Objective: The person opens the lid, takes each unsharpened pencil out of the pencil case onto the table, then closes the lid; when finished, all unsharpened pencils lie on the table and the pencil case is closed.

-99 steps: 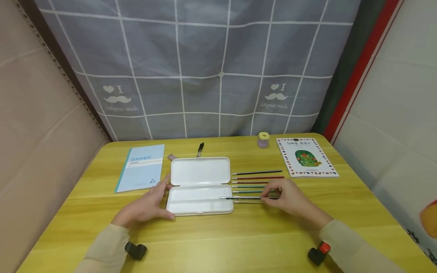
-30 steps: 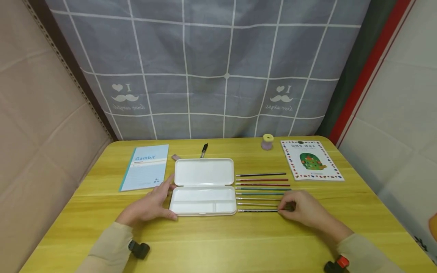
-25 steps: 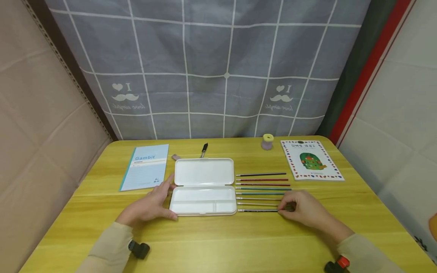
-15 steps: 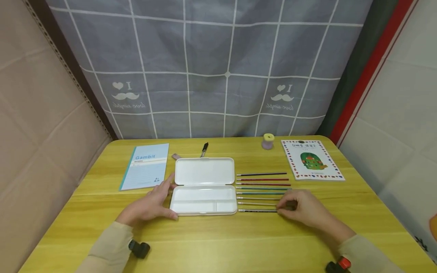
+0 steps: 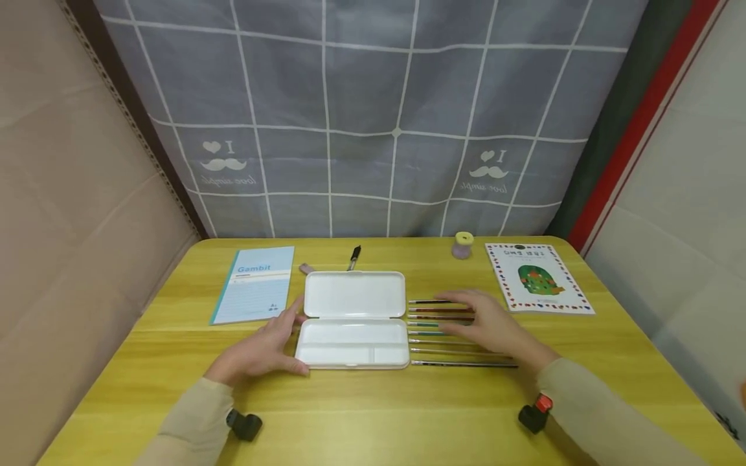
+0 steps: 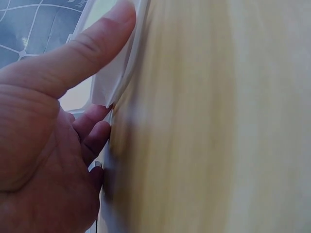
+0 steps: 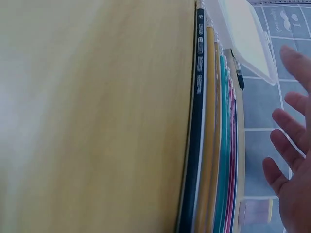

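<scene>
A white hinged pencil case (image 5: 350,333) lies open and flat, with a divided tray in its lower half. My left hand (image 5: 262,346) rests against its left side. In the left wrist view the thumb (image 6: 82,53) lies along the case's front wall and the other fingertips touch the side. Several pencils lie in a row right of the case, and the nearest is a black pencil (image 5: 466,364). My right hand (image 5: 486,323) hovers over the upper pencils, fingers spread and holding nothing, partly hiding them. In the right wrist view yellow pencils (image 7: 209,121) and teal pencils (image 7: 223,145) show beyond the black one.
A blue notebook (image 5: 254,285) lies to the left, and a white booklet (image 5: 539,278) to the right. Behind the case are a black pen (image 5: 355,255) and a small pinkish piece (image 5: 305,268). A yellow and purple spool-like thing (image 5: 462,246) stands at the table's back edge.
My right hand brought a black pencil to the front end of the row, let it go, and moved back and left over the upper pencils. The left hand stayed at the case.
</scene>
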A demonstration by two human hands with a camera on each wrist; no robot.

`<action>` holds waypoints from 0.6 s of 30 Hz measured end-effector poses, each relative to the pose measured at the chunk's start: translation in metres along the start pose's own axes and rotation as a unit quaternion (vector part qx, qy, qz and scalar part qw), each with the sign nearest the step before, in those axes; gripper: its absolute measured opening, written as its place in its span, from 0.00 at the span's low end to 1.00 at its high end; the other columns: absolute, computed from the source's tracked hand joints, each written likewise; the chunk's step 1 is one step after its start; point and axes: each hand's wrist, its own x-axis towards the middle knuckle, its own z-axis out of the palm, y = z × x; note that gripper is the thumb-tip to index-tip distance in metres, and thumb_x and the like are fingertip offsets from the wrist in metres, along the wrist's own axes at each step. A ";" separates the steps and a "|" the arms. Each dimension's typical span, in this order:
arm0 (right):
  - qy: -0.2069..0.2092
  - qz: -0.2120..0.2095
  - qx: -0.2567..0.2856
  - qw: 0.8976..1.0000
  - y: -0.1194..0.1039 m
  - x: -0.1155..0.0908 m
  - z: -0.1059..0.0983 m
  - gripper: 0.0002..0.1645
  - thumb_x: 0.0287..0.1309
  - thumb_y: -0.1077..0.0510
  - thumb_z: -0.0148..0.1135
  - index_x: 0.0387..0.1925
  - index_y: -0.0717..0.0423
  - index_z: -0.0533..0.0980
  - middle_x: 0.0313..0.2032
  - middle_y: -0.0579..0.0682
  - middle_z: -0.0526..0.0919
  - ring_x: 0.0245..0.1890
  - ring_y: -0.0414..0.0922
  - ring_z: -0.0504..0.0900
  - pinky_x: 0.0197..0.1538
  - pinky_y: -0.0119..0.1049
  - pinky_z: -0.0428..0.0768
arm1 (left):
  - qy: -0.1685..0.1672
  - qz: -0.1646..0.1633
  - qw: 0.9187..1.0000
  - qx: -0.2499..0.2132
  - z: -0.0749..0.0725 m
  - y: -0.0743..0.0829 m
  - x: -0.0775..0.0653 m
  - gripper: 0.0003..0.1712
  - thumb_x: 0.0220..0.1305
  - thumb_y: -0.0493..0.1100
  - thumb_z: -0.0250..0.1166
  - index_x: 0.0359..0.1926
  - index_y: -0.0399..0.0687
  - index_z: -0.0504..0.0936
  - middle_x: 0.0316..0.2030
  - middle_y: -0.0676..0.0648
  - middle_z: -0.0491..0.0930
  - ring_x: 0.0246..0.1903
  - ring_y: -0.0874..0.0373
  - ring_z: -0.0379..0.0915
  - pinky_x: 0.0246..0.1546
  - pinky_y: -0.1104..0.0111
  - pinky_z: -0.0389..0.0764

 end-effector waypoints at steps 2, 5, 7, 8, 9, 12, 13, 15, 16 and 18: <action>-0.022 -0.002 0.010 1.000 -0.002 0.012 0.003 0.41 0.59 0.45 0.77 0.70 0.53 0.76 0.66 0.52 0.80 0.66 0.55 0.77 0.66 0.57 0.74 | -0.001 0.000 1.000 -0.002 -0.001 0.000 0.000 0.81 0.51 0.61 0.82 0.83 0.36 0.31 0.67 0.40 0.69 0.69 0.40 0.62 0.70 0.38 0.59; -0.056 0.021 0.016 0.998 -0.006 0.026 0.009 0.49 0.61 0.39 0.74 0.77 0.51 0.67 0.72 0.54 0.73 0.72 0.58 0.70 0.69 0.60 0.70 | 0.002 -0.006 1.000 0.000 -0.001 0.000 0.001 0.81 0.51 0.62 0.82 0.83 0.37 0.31 0.68 0.40 0.68 0.69 0.40 0.61 0.70 0.37 0.57; -0.074 0.037 0.019 0.996 -0.009 0.034 0.012 0.52 0.63 0.37 0.72 0.80 0.50 0.62 0.75 0.57 0.68 0.74 0.61 0.66 0.70 0.63 0.67 | 0.004 -0.006 1.000 0.000 -0.001 0.000 0.002 0.82 0.50 0.62 0.82 0.83 0.37 0.32 0.68 0.41 0.68 0.69 0.41 0.62 0.70 0.36 0.55; -0.083 0.046 0.019 0.995 -0.010 0.038 0.013 0.54 0.63 0.36 0.71 0.81 0.49 0.59 0.76 0.57 0.66 0.75 0.61 0.63 0.71 0.64 0.66 | 0.004 -0.007 1.000 -0.001 -0.002 0.000 0.003 0.82 0.50 0.61 0.82 0.83 0.37 0.32 0.68 0.40 0.68 0.69 0.41 0.62 0.70 0.35 0.53; -0.091 0.053 0.018 0.994 -0.012 0.042 0.015 0.55 0.63 0.35 0.70 0.82 0.47 0.57 0.77 0.57 0.64 0.76 0.61 0.62 0.71 0.64 0.65 | 0.005 -0.007 1.000 -0.002 -0.002 0.000 0.003 0.82 0.49 0.61 0.83 0.83 0.37 0.32 0.68 0.40 0.68 0.69 0.41 0.62 0.70 0.35 0.52; -0.112 0.054 0.025 0.992 -0.016 0.052 0.019 0.58 0.64 0.34 0.70 0.84 0.47 0.52 0.80 0.57 0.58 0.78 0.62 0.56 0.74 0.65 0.60 | 0.001 -0.008 1.000 -0.008 -0.003 0.000 0.004 0.83 0.49 0.61 0.83 0.83 0.37 0.31 0.69 0.40 0.68 0.70 0.41 0.62 0.70 0.34 0.51; -0.117 0.055 0.029 0.991 -0.017 0.055 0.020 0.59 0.64 0.34 0.69 0.84 0.47 0.50 0.80 0.56 0.56 0.79 0.62 0.54 0.74 0.65 0.58 | -0.001 -0.010 1.000 -0.009 -0.003 0.000 0.004 0.83 0.49 0.61 0.83 0.83 0.37 0.31 0.69 0.40 0.68 0.70 0.41 0.61 0.71 0.34 0.51; -0.123 0.051 0.035 0.990 -0.018 0.058 0.022 0.59 0.65 0.35 0.68 0.84 0.49 0.49 0.81 0.56 0.54 0.79 0.62 0.52 0.75 0.65 0.56 | -0.003 -0.014 1.000 -0.011 -0.003 0.000 0.004 0.83 0.49 0.61 0.83 0.83 0.38 0.31 0.69 0.41 0.68 0.70 0.41 0.61 0.70 0.35 0.52; -0.126 0.052 0.039 0.990 -0.018 0.060 0.023 0.58 0.66 0.35 0.67 0.84 0.49 0.48 0.81 0.56 0.53 0.80 0.62 0.51 0.75 0.65 0.55 | -0.003 -0.015 1.000 -0.012 -0.002 0.000 0.004 0.83 0.49 0.61 0.83 0.83 0.37 0.31 0.68 0.41 0.68 0.70 0.42 0.62 0.70 0.35 0.53; -0.130 0.055 0.047 0.989 -0.018 0.061 0.024 0.57 0.67 0.36 0.66 0.84 0.49 0.48 0.82 0.55 0.52 0.80 0.61 0.50 0.76 0.65 0.55 | -0.003 -0.014 1.000 -0.010 -0.001 -0.001 0.003 0.82 0.50 0.62 0.83 0.83 0.38 0.31 0.68 0.42 0.68 0.69 0.42 0.62 0.70 0.36 0.54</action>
